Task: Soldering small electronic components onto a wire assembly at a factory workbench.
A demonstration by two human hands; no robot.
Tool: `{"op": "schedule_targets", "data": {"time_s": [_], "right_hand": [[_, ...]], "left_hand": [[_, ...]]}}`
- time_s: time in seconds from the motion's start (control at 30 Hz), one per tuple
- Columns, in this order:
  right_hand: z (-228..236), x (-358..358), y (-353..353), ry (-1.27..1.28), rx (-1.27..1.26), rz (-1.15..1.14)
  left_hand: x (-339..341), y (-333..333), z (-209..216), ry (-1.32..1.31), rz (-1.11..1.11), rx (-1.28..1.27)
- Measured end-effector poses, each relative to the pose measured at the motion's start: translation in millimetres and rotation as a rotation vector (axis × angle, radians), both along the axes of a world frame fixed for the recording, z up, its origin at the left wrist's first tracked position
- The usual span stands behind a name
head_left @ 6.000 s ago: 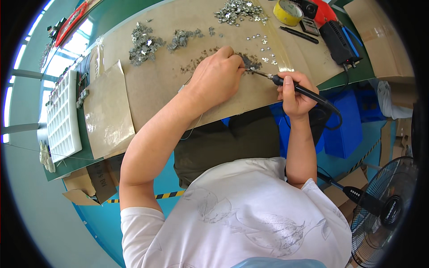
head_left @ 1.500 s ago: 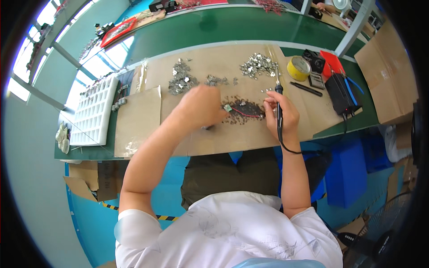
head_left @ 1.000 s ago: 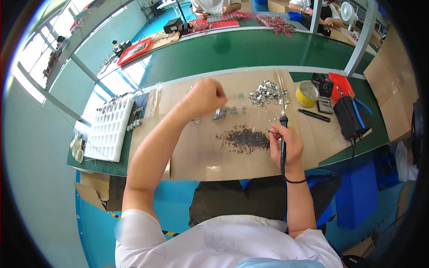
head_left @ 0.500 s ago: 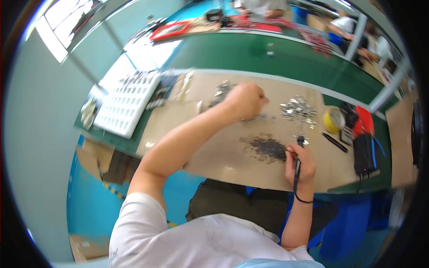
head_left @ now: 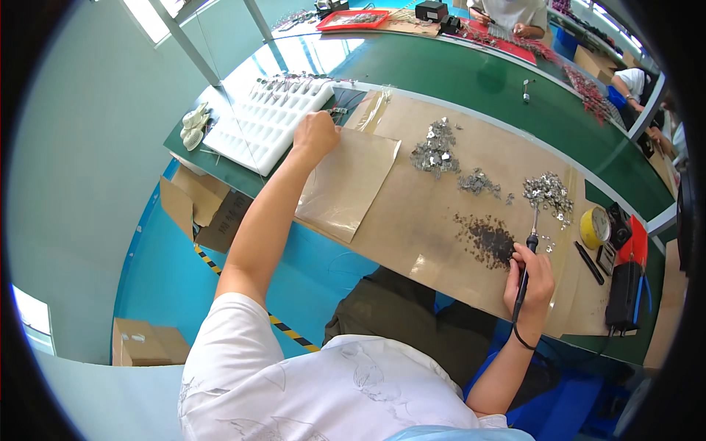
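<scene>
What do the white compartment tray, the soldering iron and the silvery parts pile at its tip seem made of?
White compartment tray: probably moulded plastic, fairly matte, judging by its regular repeated cells.
Soldering iron: smooth black handle, likely plastic or rubber; shaft apparently metal, looking silvery.
Silvery parts pile: likely shiny metal, by its glints; which metal is unclear.

Bright daylight, bowed view
We see a washed-out window, pale glare on the green table, and straight lines curving toward black corners.
</scene>
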State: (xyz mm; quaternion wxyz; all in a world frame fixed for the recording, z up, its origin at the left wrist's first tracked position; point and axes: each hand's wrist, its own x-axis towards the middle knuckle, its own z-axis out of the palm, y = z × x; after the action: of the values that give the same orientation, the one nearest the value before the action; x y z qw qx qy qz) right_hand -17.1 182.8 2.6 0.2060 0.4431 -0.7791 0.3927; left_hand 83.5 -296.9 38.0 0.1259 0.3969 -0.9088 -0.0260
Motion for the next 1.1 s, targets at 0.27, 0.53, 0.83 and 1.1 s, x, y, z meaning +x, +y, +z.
{"op": "schedule_targets", "data": {"time_s": [0.27, 0.53, 0.83, 1.1], "right_hand": [[0.3, 1.7, 1.5, -0.019, 0.006, -0.003], [0.2, 0.8, 1.2, -0.029, -0.008, 0.004], [1.0, -0.3, 4.4, 0.043, -0.001, 0.031], [-0.9, -0.2, 11.3, 0.027, -0.021, 0.001]], "left_hand": [[-13.3, -9.6, -3.9, -0.047, -0.021, -0.001], [-12.6, 4.3, 16.5, -0.189, -0.043, 0.037], [-10.8, 5.6, 26.7, -0.286, -0.045, 0.084], [-2.2, -15.9, 4.7, 0.277, -0.033, 0.419]]}}
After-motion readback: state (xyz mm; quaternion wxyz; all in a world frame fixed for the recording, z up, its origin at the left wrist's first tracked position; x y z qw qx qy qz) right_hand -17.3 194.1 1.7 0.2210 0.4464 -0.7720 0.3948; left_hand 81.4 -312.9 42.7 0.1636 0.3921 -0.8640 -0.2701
